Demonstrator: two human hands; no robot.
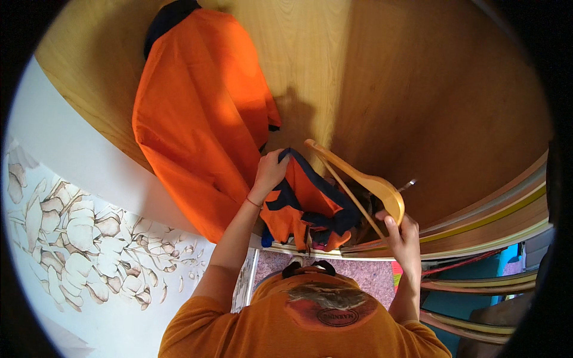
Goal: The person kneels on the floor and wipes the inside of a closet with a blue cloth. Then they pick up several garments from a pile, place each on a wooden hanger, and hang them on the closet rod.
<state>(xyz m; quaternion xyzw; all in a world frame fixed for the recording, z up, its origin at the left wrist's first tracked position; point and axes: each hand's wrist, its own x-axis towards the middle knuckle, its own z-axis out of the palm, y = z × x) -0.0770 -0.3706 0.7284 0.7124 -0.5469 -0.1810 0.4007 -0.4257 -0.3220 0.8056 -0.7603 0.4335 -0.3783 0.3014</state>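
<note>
My left hand (pixel 271 170) grips the dark blue edge of an orange garment (pixel 293 223), which hangs below the hand with its dark-trimmed opening spread. In my right hand (pixel 400 235) is a wooden clothes hanger (pixel 360 172), held near one end of its curved arm. Its other end points up and left, over the garment's right side. The hanger's lower bar passes in front of the garment's dark trim; I cannot tell whether the two touch. Left of my hands, a larger orange garment with dark blue parts (pixel 197 103) hangs against the wooden panel.
A wood-grain panel (pixel 309 53) rises behind the garments. Sliding-door tracks (pixel 483 219) run along the right. A white wall with a floral print (pixel 89 237) stands at left. Pink carpet (pixel 374 277) lies below, and shelf edges (pixel 479 284) show at lower right.
</note>
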